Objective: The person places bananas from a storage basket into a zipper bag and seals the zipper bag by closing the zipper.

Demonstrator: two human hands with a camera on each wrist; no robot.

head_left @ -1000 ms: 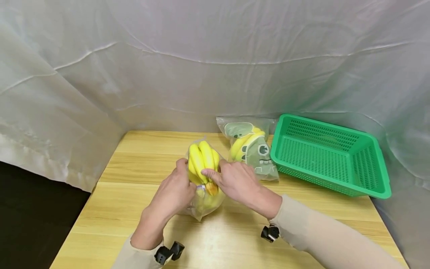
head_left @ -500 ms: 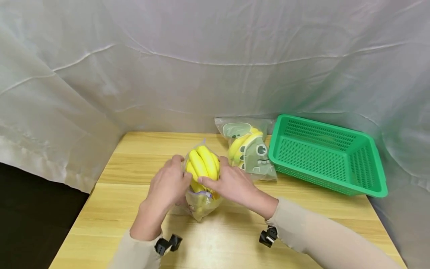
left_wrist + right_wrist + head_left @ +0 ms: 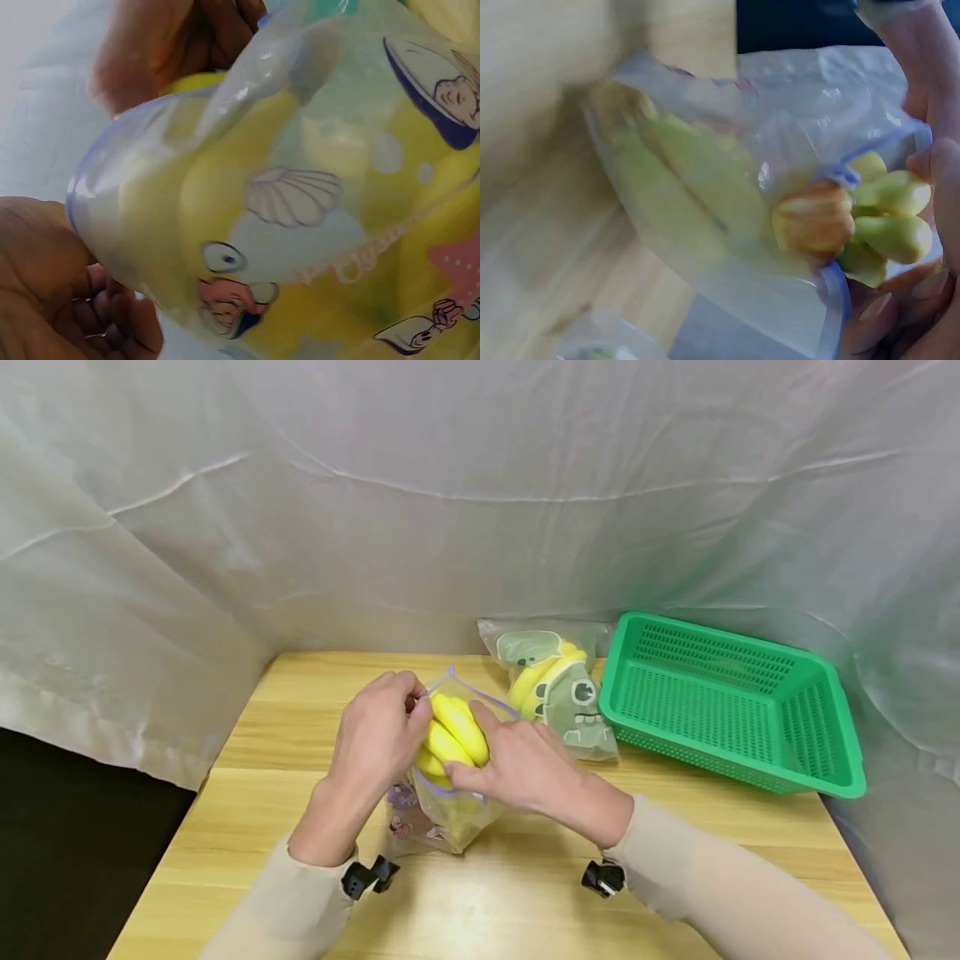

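In the head view, a clear zip bag (image 3: 420, 822) with a purple-edged mouth and cartoon prints stands between the hands. A bunch of yellow bananas (image 3: 456, 731) sits at its mouth; its brownish stem (image 3: 814, 221) shows in the right wrist view. More bananas (image 3: 671, 191) lie inside the bag, blurred by the plastic. My left hand (image 3: 378, 735) pinches the bag's rim on the left side. With thumb and fingers my right hand (image 3: 528, 764) grips the banana bunch from the right. Seen from the left wrist, seashell prints (image 3: 292, 195) cover the near side of the bag.
Behind the right hand lies a second clear bag (image 3: 592, 739) with a monster print and bananas in it. A green plastic basket (image 3: 731, 768) stands to its right. A pale sheet (image 3: 480, 552) hangs behind the wooden table (image 3: 300, 710).
The bunch has tipped and sunk lower into the bag's mouth. My left hand has moved up to the rim, and the purple edge now spreads wider around the bananas.
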